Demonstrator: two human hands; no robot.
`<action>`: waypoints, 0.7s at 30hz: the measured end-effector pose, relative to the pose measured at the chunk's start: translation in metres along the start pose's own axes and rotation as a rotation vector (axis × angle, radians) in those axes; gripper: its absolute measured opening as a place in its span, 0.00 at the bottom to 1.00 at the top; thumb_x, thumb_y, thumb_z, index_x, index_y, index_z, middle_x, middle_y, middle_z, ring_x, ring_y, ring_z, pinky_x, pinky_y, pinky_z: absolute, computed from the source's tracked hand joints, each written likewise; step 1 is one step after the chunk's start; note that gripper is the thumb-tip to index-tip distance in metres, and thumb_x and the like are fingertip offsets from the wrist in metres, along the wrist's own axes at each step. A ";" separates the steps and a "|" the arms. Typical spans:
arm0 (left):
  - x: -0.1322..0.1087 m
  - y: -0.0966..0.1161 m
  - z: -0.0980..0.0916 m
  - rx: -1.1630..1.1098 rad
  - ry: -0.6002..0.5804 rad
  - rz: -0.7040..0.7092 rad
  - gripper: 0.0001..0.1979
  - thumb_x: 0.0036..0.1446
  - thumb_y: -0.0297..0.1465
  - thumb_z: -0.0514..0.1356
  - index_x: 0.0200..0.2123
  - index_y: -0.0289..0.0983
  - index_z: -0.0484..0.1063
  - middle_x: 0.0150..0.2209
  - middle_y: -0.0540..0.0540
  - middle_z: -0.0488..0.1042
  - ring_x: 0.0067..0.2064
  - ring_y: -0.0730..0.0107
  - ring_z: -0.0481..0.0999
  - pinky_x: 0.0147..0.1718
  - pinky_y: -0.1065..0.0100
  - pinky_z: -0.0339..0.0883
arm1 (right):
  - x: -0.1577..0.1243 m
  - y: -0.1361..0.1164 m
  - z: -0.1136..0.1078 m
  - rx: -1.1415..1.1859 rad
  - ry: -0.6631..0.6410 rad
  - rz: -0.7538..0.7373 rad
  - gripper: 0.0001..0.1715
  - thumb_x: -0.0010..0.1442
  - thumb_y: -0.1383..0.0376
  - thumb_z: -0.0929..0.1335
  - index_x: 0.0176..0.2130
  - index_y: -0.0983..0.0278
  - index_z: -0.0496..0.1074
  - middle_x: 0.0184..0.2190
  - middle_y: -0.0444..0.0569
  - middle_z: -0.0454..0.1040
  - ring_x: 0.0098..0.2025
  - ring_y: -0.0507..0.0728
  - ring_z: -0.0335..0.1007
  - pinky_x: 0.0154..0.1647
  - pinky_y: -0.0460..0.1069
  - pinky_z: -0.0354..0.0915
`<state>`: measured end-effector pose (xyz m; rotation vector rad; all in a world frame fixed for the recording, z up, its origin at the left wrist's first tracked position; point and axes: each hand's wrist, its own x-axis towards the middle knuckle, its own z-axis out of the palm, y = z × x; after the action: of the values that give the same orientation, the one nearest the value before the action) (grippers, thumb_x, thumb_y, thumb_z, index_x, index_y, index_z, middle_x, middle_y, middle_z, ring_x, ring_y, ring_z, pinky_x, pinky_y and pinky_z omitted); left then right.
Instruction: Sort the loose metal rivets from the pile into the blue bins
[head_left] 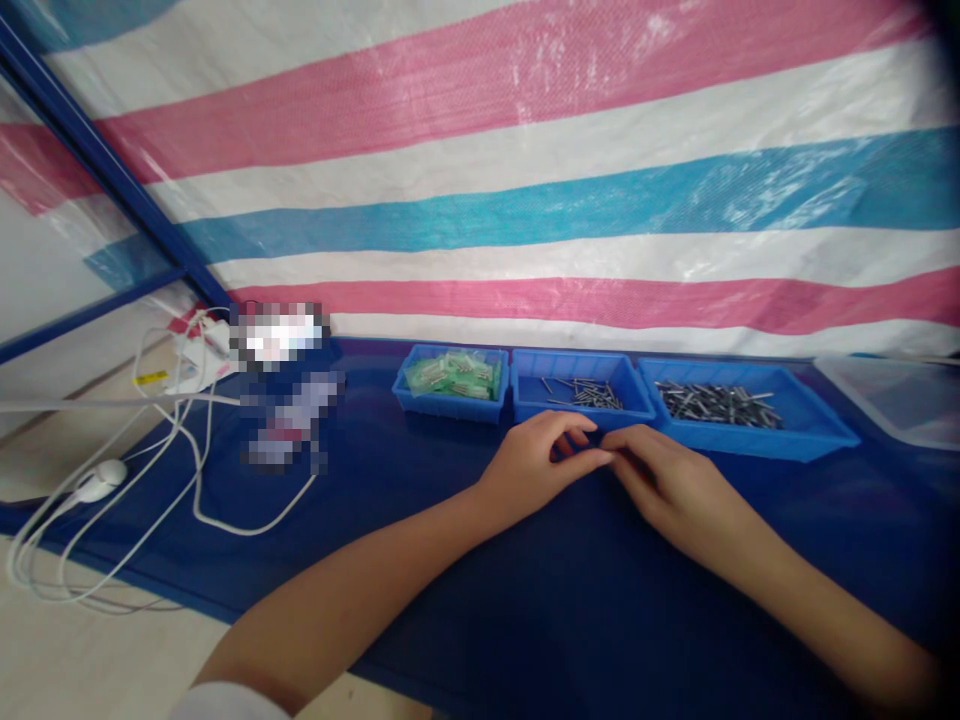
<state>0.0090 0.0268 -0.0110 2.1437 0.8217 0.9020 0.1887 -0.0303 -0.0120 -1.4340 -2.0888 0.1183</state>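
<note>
While your two hands meet before the row of trays, the striped tarpaulin (pixel 525 210) hangs like a wall just behind it, and a blue metal post (pixel 112 165) slants down on your left. Along that side of the blue tabletop (pixel 570 600) you have looped white cables (pixel 199 470), a white plug (pixel 103 480) near the table's edge, and two things pixelated past recognition. At the far right, a clear plastic container (pixel 889 385) sits just beside the right tray (pixel 806 415).

Your metal pins (pixel 589 393) lie loose in the middle tray (pixel 528 385), mostly toward its right half; many have their long axes slanting from far left to near right, others cross them. More short metal pieces (pixel 720 405) heap in the right tray at mixed angles, and green packets (pixel 454 375) fill the left tray (pixel 454 408).

Your left hand (pixel 525 455) points rightward, fingers curled and thumb stretched out; it hides part of the middle tray's near wall. Your right hand (pixel 675 480) points leftward, its fingertips bent to meet that thumb. Whether you pinch anything between them, I cannot tell; the fingers cover the spot.
</note>
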 end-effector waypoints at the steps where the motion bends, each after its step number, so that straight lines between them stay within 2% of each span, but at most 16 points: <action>1: 0.000 0.000 -0.001 -0.032 -0.005 -0.016 0.16 0.58 0.40 0.62 0.44 0.36 0.73 0.38 0.46 0.76 0.37 0.70 0.74 0.37 0.70 0.68 | 0.001 -0.003 0.001 0.070 0.032 0.032 0.09 0.65 0.64 0.61 0.39 0.62 0.70 0.34 0.49 0.75 0.33 0.55 0.73 0.33 0.49 0.68; 4: 0.002 0.002 -0.003 -0.089 -0.022 -0.027 0.11 0.61 0.37 0.59 0.39 0.36 0.75 0.36 0.47 0.77 0.37 0.70 0.74 0.38 0.70 0.67 | 0.001 -0.009 0.004 0.189 0.078 0.122 0.09 0.64 0.61 0.63 0.39 0.61 0.71 0.34 0.47 0.76 0.33 0.54 0.74 0.33 0.48 0.69; 8: 0.003 0.002 -0.005 -0.159 -0.001 -0.070 0.12 0.58 0.38 0.62 0.40 0.36 0.75 0.37 0.47 0.77 0.37 0.70 0.74 0.37 0.70 0.67 | 0.000 -0.010 0.007 0.303 0.098 0.188 0.11 0.63 0.59 0.64 0.41 0.61 0.72 0.37 0.49 0.77 0.36 0.56 0.75 0.36 0.50 0.71; 11: 0.003 0.001 -0.005 -0.160 -0.006 -0.039 0.10 0.59 0.37 0.61 0.37 0.36 0.76 0.37 0.47 0.77 0.38 0.70 0.74 0.37 0.70 0.66 | -0.001 -0.010 0.008 0.414 0.080 0.245 0.13 0.62 0.57 0.65 0.41 0.62 0.72 0.36 0.49 0.77 0.36 0.56 0.75 0.37 0.50 0.71; 14: 0.003 0.000 -0.005 -0.173 0.044 -0.027 0.09 0.61 0.34 0.59 0.37 0.35 0.76 0.37 0.46 0.77 0.38 0.70 0.74 0.38 0.70 0.66 | 0.001 -0.011 0.009 0.577 0.020 0.323 0.16 0.62 0.55 0.64 0.42 0.63 0.71 0.29 0.46 0.75 0.29 0.54 0.74 0.31 0.48 0.71; 18: 0.003 -0.001 -0.004 -0.215 0.096 -0.049 0.09 0.60 0.35 0.59 0.38 0.35 0.75 0.37 0.46 0.77 0.38 0.69 0.74 0.38 0.69 0.67 | 0.004 -0.011 0.010 0.701 -0.059 0.387 0.16 0.63 0.54 0.64 0.41 0.64 0.70 0.21 0.42 0.69 0.20 0.50 0.66 0.20 0.45 0.64; 21: 0.003 -0.001 -0.003 -0.194 0.136 -0.023 0.09 0.60 0.34 0.59 0.39 0.36 0.75 0.38 0.46 0.76 0.38 0.70 0.74 0.38 0.69 0.67 | 0.005 -0.009 0.009 0.716 -0.013 0.420 0.14 0.60 0.55 0.66 0.38 0.63 0.70 0.20 0.41 0.68 0.20 0.50 0.65 0.19 0.45 0.63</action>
<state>0.0080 0.0309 -0.0093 1.9190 0.7889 1.0796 0.1754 -0.0270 -0.0142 -1.3630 -1.4747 0.9377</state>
